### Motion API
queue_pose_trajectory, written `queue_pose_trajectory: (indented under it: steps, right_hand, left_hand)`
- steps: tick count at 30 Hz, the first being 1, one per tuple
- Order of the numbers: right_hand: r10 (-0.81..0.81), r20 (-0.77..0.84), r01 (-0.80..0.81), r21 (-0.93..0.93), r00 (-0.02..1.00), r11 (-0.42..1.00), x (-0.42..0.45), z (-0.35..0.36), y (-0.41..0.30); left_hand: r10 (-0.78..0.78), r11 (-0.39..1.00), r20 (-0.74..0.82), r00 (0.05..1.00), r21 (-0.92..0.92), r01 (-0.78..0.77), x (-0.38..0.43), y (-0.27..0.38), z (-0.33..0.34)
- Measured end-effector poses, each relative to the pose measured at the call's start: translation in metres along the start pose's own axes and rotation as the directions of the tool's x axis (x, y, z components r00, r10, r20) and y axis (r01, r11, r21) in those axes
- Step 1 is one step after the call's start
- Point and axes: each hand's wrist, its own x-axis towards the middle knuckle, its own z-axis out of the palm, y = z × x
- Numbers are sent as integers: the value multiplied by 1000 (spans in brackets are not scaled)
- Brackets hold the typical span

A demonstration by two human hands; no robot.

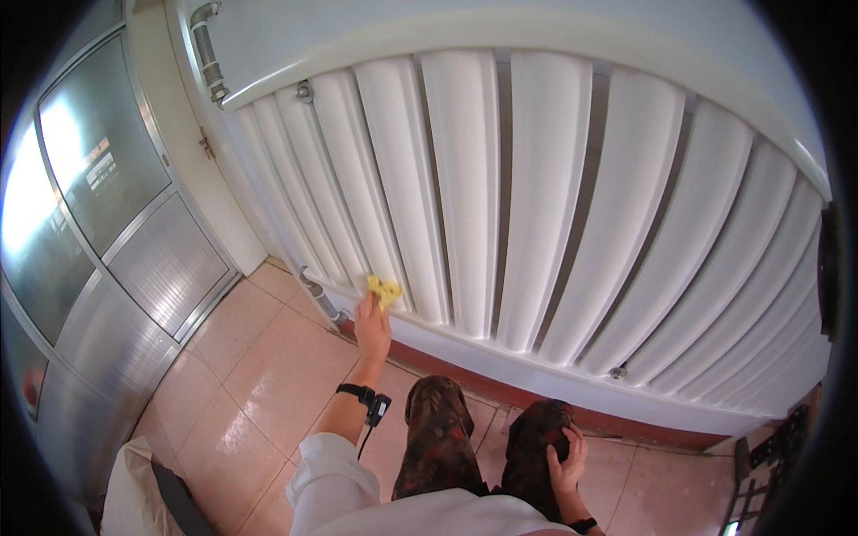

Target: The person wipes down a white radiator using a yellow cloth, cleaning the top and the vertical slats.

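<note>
My left hand [373,329] grips a crumpled yellow cloth [385,291] with dark marks on it. The cloth lies against the lower part of a white panel radiator [462,201], left of its middle. Broad vertical columns with dark gaps between them make up the radiator. On my right knee, over dark patterned trousers [536,442], rests my right hand [568,457], its fingers apart and nothing held. A black strap with a small device [377,406] and a cable is around my left forearm.
Grey pipe fittings [322,300] join the radiator's lower left end, and another pipe [206,50] stands at its upper left. A metal-framed glazed door [107,147] is to the left. Pink tiles [261,375] cover the floor. A cushion-like beige item [127,489] sits at lower left.
</note>
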Motion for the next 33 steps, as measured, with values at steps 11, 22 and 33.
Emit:
queue_pose_trajectory:
  steps: [11,22,33]
  right_hand:
    - [-6,-25,7,39,1000,999,-1,-8,9]
    - [28,-10,-28,21,1000,999,-8,-15,19]
    - [-28,11,28,-22,1000,999,-7,-4,21]
  left_hand:
    - [205,963,-607,768,-16,-270,268,99,-155]
    - [431,898,-522,736,170,-405,227,90,-112]
    - [209,974,62,976,80,-214,-1,27,-17]
